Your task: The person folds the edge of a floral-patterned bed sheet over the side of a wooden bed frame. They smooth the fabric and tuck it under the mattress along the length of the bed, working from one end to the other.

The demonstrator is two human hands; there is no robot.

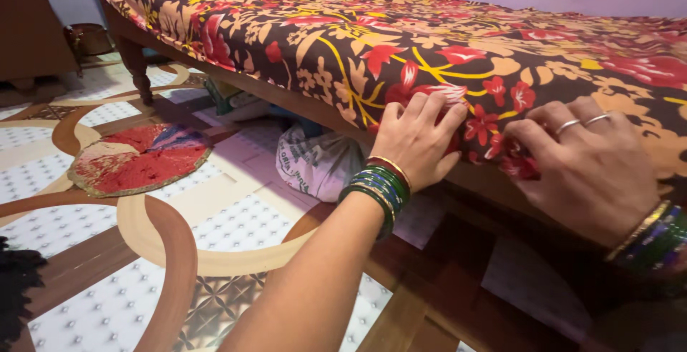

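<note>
A brown bedsheet [372, 37] with red and yellow flowers covers a wooden bed. My left hand [415, 141], with green and gold bangles at the wrist, has its fingers curled over the sheet's hanging edge along the bed's side. My right hand [583, 162], wearing two rings and bangles, pinches the same edge a little further right. Both hands press the cloth against the wooden bed frame [494, 180].
Under the bed lies a white plastic bag [318, 162]. A round red mat [139, 159] sits on the patterned floor at the left. A carved bed leg [134, 66] stands at the far corner. Dark wooden furniture [28, 23] is at the upper left.
</note>
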